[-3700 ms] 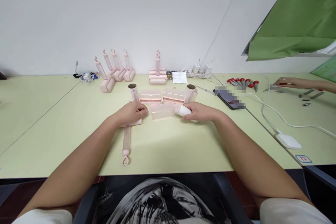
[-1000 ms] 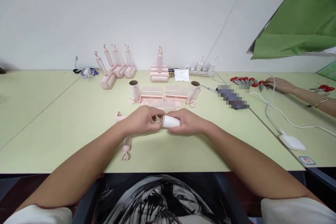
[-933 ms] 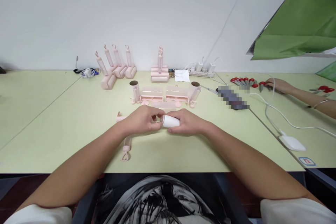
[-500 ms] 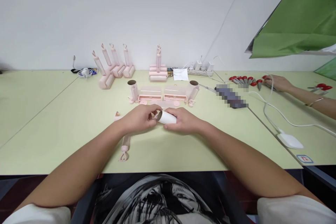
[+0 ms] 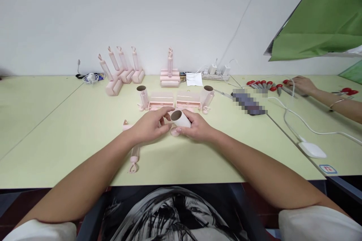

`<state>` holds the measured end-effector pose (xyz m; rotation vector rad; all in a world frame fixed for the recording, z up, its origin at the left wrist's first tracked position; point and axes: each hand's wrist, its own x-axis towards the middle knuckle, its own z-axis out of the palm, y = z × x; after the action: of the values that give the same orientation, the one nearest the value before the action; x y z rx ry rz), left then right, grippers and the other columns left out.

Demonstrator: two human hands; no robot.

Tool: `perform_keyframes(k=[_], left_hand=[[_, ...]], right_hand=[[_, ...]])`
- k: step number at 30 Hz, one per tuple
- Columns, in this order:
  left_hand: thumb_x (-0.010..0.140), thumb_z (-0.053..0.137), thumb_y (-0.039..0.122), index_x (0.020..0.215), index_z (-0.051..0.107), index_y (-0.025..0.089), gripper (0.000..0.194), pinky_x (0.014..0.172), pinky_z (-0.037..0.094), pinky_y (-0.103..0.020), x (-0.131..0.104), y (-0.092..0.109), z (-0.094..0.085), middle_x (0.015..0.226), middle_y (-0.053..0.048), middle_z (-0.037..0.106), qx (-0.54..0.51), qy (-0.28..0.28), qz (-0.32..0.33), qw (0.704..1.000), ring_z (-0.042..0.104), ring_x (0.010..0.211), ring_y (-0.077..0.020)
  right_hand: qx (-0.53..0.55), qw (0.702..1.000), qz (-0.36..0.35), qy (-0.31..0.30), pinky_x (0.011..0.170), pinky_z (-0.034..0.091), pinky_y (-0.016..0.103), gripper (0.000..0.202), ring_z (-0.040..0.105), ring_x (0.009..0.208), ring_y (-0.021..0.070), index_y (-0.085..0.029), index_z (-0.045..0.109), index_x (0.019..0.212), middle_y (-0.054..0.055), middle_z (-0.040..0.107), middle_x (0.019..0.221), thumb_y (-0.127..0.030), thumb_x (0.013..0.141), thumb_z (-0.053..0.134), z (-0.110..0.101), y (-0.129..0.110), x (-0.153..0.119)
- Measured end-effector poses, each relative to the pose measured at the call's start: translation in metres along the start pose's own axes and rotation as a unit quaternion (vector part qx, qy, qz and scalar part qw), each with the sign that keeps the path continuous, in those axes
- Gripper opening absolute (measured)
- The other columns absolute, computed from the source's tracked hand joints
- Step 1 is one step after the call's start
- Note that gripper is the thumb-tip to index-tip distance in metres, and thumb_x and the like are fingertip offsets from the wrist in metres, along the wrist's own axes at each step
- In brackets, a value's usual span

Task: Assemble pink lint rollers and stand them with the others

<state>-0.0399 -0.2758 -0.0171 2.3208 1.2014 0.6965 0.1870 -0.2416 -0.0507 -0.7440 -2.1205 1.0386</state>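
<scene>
My right hand (image 5: 198, 125) is wrapped round a white lint roller refill (image 5: 183, 120), its open cardboard core tilted up toward the left. Just below that roll, by my right thumb, is a small round pink cap (image 5: 174, 131); whether the thumb touches it I cannot tell. Beside the roll, my left hand (image 5: 154, 123) has its fingers apart and bent, with nothing visible in them. Under my left forearm lies a pink lint roller handle (image 5: 134, 156) with a looped end, partly hidden. Behind my hands are two opened pink lint roller cases (image 5: 161, 99), (image 5: 189, 99).
Two upright rolls (image 5: 141, 89), (image 5: 208, 89) flank the cases. Several assembled pink lint rollers (image 5: 114, 87) stand near the wall. To the right are a phone (image 5: 249, 102), a white cable (image 5: 305, 130) and red-handled tools (image 5: 263, 84), with another person's hand (image 5: 302, 84) among them.
The roll in my right hand has tipped more upright, its open end turning upward. My left fingers have come away from its end, and the pink cap now shows below.
</scene>
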Motion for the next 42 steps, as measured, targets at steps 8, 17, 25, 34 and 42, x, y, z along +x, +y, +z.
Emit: perform_keyframes(k=[8, 17, 25, 34, 42], left_hand=[[0.086, 0.065, 0.053, 0.143, 0.047, 0.025, 0.065, 0.071, 0.050, -0.028, 0.001, 0.000, 0.003, 0.120, -0.008, 0.065, -0.017, 0.017, 0.062, 0.998, 0.059, 0.085, -0.0164], [0.079, 0.067, 0.040, 0.092, 0.058, 0.020, 0.026, 0.064, 0.046, -0.027, 0.000, -0.006, -0.017, 0.081, 0.000, 0.059, -0.070, 0.217, 0.034, 0.973, 0.052, 0.070, -0.0131], [0.071, 0.068, 0.042, 0.086, 0.055, 0.021, 0.028, 0.061, 0.042, -0.027, 0.004, -0.026, -0.033, 0.074, 0.003, 0.057, 0.046, 0.302, -0.143, 0.941, 0.051, 0.063, -0.0132], [0.075, 0.066, 0.045, 0.094, 0.059, 0.021, 0.031, 0.065, 0.041, -0.028, 0.007, -0.028, -0.026, 0.074, 0.003, 0.058, 0.066, 0.240, -0.170, 0.953, 0.055, 0.069, -0.0159], [0.079, 0.063, 0.050, 0.097, 0.060, 0.021, 0.034, 0.064, 0.040, -0.029, 0.009, -0.022, -0.020, 0.079, 0.001, 0.064, 0.090, 0.164, -0.199, 0.962, 0.060, 0.073, -0.0185]], right_hand=[[0.002, 1.000, -0.029, -0.004, 0.091, 0.048, 0.039, 0.054, 0.062, 0.106, 0.0260, -0.022, 0.062, 0.124, 0.008, 0.067, 0.118, -0.048, 0.079, 0.076, -0.001, -0.006, 0.000], [-0.006, 1.000, -0.009, 0.029, 0.076, 0.052, 0.032, 0.056, 0.062, 0.100, 0.0226, -0.021, 0.057, 0.131, 0.010, 0.064, 0.119, -0.046, 0.083, 0.070, -0.003, -0.002, -0.002], [-0.106, 0.990, 0.024, -0.089, 0.069, 0.047, 0.029, 0.024, 0.062, 0.074, 0.0160, -0.018, 0.069, 0.104, 0.006, 0.071, 0.092, -0.034, 0.090, 0.060, -0.009, -0.009, -0.003], [-0.257, 0.950, -0.024, -0.174, 0.085, 0.045, 0.037, 0.026, 0.059, 0.099, 0.0258, -0.016, 0.068, 0.110, 0.011, 0.067, 0.103, -0.021, 0.085, 0.061, 0.005, -0.014, 0.000], [-0.300, 0.938, -0.012, -0.175, 0.078, 0.041, 0.033, 0.016, 0.057, 0.092, 0.0234, -0.016, 0.068, 0.098, 0.010, 0.066, 0.095, -0.018, 0.087, 0.057, 0.009, -0.014, 0.001]])
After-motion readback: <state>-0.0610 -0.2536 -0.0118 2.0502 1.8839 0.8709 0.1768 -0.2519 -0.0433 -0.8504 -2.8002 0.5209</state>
